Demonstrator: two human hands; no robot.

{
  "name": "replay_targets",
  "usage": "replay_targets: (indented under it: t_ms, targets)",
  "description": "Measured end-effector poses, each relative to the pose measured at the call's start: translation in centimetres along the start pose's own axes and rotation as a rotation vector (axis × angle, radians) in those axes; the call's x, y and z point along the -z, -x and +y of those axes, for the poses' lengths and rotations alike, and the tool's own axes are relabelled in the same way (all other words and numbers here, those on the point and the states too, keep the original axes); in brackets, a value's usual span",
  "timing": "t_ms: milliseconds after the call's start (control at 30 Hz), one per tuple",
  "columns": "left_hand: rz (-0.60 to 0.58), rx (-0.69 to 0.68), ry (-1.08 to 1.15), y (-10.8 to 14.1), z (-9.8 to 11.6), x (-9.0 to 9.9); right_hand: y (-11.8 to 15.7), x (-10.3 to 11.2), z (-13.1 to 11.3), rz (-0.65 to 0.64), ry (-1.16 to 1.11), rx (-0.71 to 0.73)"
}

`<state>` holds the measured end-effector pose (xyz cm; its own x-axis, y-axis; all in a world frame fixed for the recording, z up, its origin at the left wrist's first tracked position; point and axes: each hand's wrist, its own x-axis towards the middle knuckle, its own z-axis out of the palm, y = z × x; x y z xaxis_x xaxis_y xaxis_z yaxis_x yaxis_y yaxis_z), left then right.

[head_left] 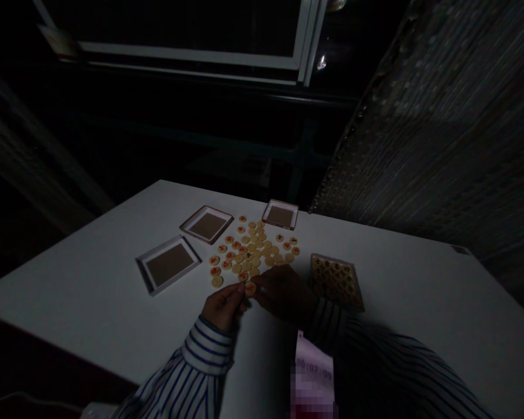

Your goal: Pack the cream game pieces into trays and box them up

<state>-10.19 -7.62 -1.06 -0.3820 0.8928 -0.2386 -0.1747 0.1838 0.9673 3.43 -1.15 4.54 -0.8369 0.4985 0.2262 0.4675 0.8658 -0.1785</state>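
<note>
A round wooden Chinese chess piece [250, 288] with a red character is held up between my two hands at the table's near side. The thumb and fingertips of my left hand [223, 307] pinch its left edge. From the right, the fingers of my right hand [288, 295] close on it, though shadow hides part of them. Just beyond lie loose pieces [257, 247], some with red or black characters up, many showing blank faces. Beside my right forearm, a box [358, 285] holds rows of pieces with dark characters.
On the white table [113, 233] stand three shallow trays: one grey-edged [145, 274], one at the back left [227, 224], one at the back [296, 218]. A lit screen [314, 364] with digits is below my right wrist. A strand curtain [432, 128] hangs behind the table's right side.
</note>
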Motion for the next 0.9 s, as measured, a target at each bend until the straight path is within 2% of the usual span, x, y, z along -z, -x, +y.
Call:
replay_targets:
  t_ms: [200,433,733,900]
  targets:
    - [0.007,-0.002,0.054,0.1,-0.1,-0.2,0.3,0.1,0.0,0.038,0.013,-0.010]
    - [0.023,-0.010,0.109,0.8,1.1,-1.0,1.0,0.6,0.2,0.083,0.012,-0.039]
    - [-0.034,-0.027,0.161,1.2,1.5,-1.7,2.0,1.2,0.5,0.145,0.025,-0.012]
    - [-0.016,-0.054,0.167,1.3,1.8,-2.3,2.6,1.1,1.0,0.258,0.025,0.007]
